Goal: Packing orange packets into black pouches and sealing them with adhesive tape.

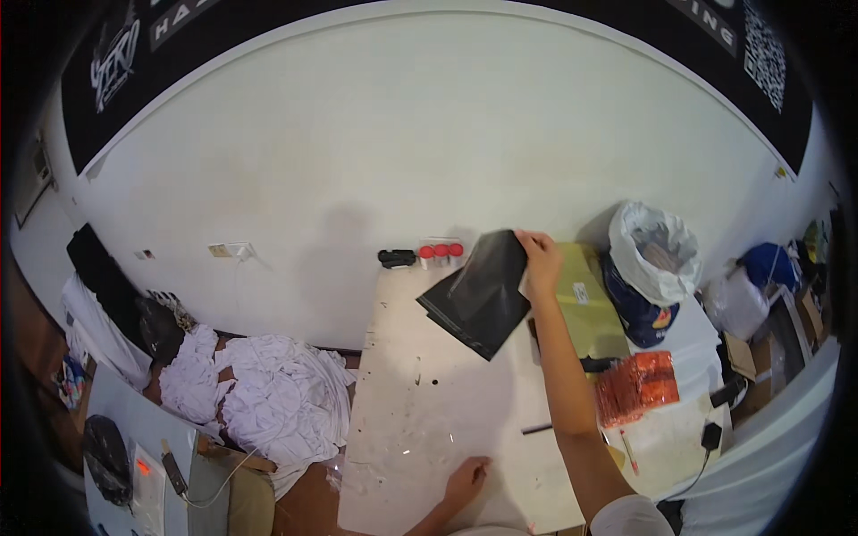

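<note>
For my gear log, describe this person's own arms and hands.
The right hand is bare, as is its forearm; a short whitish sleeve shows farther up that arm. The left hand is bare too, but its sleeve cannot be made out. No glove, watch or cable shows on either; rings would be too small to tell.

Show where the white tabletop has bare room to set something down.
The middle of the white tabletop looks bare between the left hand and the black plastic sheet in the right hand. Crowded at right: flat yellow-green item, red plastic-wrapped bundle, white plastic bag.
</note>
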Demonstrator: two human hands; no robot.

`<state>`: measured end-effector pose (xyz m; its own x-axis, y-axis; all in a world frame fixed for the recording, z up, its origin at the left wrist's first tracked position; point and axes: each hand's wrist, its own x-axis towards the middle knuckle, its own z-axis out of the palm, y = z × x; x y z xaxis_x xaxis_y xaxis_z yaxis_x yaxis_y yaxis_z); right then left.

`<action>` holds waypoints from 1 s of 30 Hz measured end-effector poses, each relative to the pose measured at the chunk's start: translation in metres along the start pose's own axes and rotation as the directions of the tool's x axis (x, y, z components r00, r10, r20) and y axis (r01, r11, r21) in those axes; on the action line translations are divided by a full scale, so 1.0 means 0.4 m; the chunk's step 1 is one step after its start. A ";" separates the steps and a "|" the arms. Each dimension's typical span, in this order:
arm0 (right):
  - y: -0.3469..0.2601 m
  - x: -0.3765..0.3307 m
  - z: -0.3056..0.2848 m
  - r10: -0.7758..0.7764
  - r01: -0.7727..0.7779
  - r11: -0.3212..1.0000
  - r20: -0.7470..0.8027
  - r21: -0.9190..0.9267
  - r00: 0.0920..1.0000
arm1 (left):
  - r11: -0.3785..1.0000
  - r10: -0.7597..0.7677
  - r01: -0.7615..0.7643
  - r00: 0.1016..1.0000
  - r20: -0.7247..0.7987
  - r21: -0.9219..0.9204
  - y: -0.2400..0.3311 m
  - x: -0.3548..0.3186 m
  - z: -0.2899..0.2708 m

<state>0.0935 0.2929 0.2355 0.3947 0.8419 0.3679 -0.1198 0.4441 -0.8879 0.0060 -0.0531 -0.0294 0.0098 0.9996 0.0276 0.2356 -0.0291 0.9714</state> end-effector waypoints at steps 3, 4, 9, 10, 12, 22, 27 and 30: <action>0.200 0.032 -0.105 0.108 -0.114 0.992 -0.102 -0.053 0.989 | 0.940 0.170 -0.199 0.977 0.127 0.277 0.045 0.005 -0.005; 0.271 0.022 -0.137 0.093 -0.124 0.972 -0.157 -0.199 0.983 | 0.939 0.175 -0.201 0.978 0.114 0.279 0.052 0.002 -0.003; 0.534 -0.103 -0.251 0.028 -0.103 0.699 -0.117 -0.708 0.993 | 0.966 -0.016 -0.011 0.994 0.104 0.257 0.046 -0.009 0.011; 0.552 -0.127 -0.256 0.026 -0.102 0.701 -0.118 -0.705 0.993 | 0.966 -0.013 -0.014 0.995 0.104 0.260 0.043 -0.010 0.013; 0.579 -0.154 -0.267 -0.002 -0.103 0.615 -0.132 -0.782 0.991 | 0.959 -0.054 0.019 0.992 0.117 0.283 0.037 -0.012 0.020; 0.585 -0.131 -0.302 0.077 -0.140 0.799 -0.130 -0.584 0.988 | 0.965 -0.052 0.022 0.993 0.109 0.262 0.041 -0.003 0.029; 0.562 -0.133 -0.285 0.160 -0.165 0.693 -0.073 -0.701 0.984 | 0.986 -0.099 0.091 0.994 0.050 0.137 0.055 0.003 0.031; 0.545 -0.142 -0.264 0.147 -0.129 0.701 -0.035 -0.701 0.988 | 0.968 -0.054 0.040 0.997 0.052 0.247 0.021 -0.003 0.037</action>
<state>0.1413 0.3094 -0.0084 0.4041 0.8871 0.2233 0.5039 -0.0122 -0.8637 0.0222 -0.0546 -0.0249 0.0479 0.9981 -0.0377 0.4686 0.0109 0.8833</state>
